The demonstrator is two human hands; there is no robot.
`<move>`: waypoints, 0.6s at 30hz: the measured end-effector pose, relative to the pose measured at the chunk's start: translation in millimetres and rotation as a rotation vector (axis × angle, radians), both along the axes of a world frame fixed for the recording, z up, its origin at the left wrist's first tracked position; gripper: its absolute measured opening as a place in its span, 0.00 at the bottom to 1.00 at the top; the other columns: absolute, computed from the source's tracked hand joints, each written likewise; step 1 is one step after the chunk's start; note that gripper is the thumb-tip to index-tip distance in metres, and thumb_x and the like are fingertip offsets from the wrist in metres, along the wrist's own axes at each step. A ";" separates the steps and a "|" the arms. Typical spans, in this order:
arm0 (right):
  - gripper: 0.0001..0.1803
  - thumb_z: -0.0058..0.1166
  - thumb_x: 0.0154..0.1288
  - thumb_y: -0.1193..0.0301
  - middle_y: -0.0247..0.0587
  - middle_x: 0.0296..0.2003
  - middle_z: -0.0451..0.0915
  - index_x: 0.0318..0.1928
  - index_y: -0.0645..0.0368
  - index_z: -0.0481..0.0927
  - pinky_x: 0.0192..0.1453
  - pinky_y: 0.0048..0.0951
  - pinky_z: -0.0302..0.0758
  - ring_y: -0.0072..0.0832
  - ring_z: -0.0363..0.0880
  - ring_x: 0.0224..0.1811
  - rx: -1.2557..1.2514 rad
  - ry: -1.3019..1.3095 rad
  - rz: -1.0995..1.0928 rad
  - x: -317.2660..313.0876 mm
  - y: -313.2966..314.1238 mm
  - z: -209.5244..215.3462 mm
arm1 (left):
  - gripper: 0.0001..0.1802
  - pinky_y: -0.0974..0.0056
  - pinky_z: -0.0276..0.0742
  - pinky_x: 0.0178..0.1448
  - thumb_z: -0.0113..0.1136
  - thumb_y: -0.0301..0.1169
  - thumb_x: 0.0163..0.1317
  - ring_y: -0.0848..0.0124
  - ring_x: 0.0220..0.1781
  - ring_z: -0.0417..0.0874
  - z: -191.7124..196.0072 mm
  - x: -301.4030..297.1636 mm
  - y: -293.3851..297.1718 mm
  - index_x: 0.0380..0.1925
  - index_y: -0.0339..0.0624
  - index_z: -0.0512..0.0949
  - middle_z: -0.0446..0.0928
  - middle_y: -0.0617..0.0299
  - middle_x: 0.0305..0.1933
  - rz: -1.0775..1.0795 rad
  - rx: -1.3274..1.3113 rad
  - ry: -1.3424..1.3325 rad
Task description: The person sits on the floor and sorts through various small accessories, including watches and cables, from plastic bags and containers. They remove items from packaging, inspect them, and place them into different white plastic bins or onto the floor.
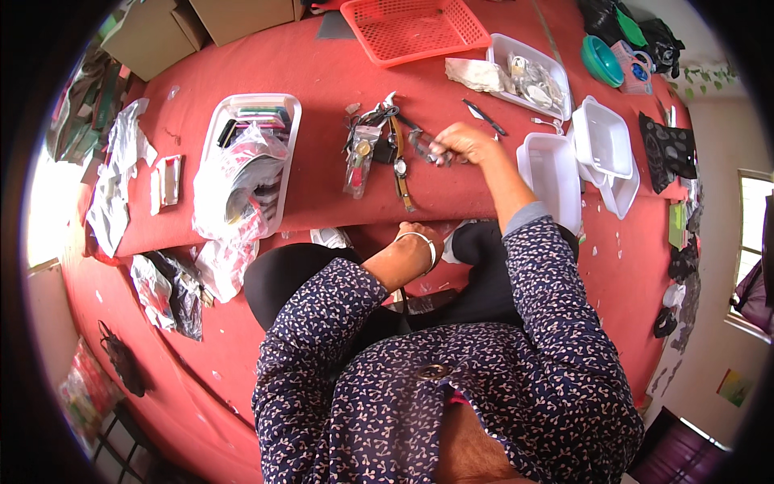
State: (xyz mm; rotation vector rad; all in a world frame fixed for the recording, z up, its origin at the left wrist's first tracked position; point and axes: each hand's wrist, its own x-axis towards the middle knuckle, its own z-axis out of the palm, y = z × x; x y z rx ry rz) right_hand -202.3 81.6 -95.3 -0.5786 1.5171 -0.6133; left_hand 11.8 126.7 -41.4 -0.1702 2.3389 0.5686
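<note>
Two hands at work, listed near to far. My left hand [421,234], bangle at the wrist, hangs below the edge of the red-covered table [322,73], curled over my lap; its fingers are hidden, so I cannot tell whether it grasps anything. My right hand [461,142] is closed in a pinch on a small dark metal piece [426,150], perhaps a watch part, too blurred to name, held just above the cloth beside the pile of wristwatches [379,145], presumably for easy reach. One watch with a brown strap [401,172] lies flat nearest me. Right of the hand, empty white plastic trays [601,141] sit stacked at angles; left, a white tray [289,109] holds bags and boxes. Beyond, a dark pen-like tool [484,117], a tray of bagged parts [532,77], and a red basket [415,28], cut off at the top.
</note>
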 end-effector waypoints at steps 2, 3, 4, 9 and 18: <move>0.05 0.54 0.49 0.69 0.32 0.19 0.77 0.26 0.56 0.78 0.17 0.18 0.60 0.16 0.70 0.15 -0.140 0.054 -0.135 -24.5 -3.2 14.3 | 0.13 0.59 0.73 0.44 0.56 0.30 0.50 0.60 0.44 0.78 3.5 0.6 -1.4 0.37 0.40 0.77 0.76 0.52 0.41 -0.004 -0.001 0.010; 0.05 0.55 0.49 0.69 0.31 0.19 0.78 0.27 0.55 0.78 0.16 0.17 0.59 0.16 0.70 0.16 -0.215 0.018 -0.244 -28.4 -5.0 19.2 | 0.13 0.59 0.72 0.44 0.56 0.30 0.50 0.60 0.44 0.78 4.2 2.1 -1.3 0.37 0.40 0.77 0.76 0.52 0.42 0.003 0.000 0.012; 0.04 0.55 0.50 0.68 0.31 0.19 0.78 0.27 0.54 0.78 0.16 0.17 0.58 0.15 0.70 0.16 -0.291 -0.014 -0.355 -33.0 -5.7 23.2 | 0.14 0.59 0.72 0.45 0.56 0.30 0.50 0.60 0.44 0.78 5.4 1.8 -2.0 0.37 0.40 0.77 0.76 0.52 0.42 0.011 0.001 0.022; 0.08 0.57 0.50 0.70 0.37 0.22 0.78 0.30 0.60 0.77 0.23 0.23 0.68 0.21 0.76 0.23 -0.379 0.715 -0.390 -32.3 -16.3 11.9 | 0.14 0.59 0.72 0.45 0.57 0.30 0.49 0.60 0.45 0.77 6.0 -0.9 -1.3 0.38 0.40 0.76 0.76 0.52 0.43 0.012 0.014 0.037; 0.09 0.48 0.50 0.67 0.46 0.30 0.78 0.31 0.51 0.79 0.39 0.39 0.71 0.41 0.76 0.36 -0.142 1.311 -0.147 -21.0 -0.1 -51.3 | 0.15 0.59 0.71 0.46 0.57 0.30 0.49 0.60 0.47 0.76 0.7 -4.1 -1.1 0.39 0.39 0.76 0.75 0.52 0.43 -0.034 -0.032 0.005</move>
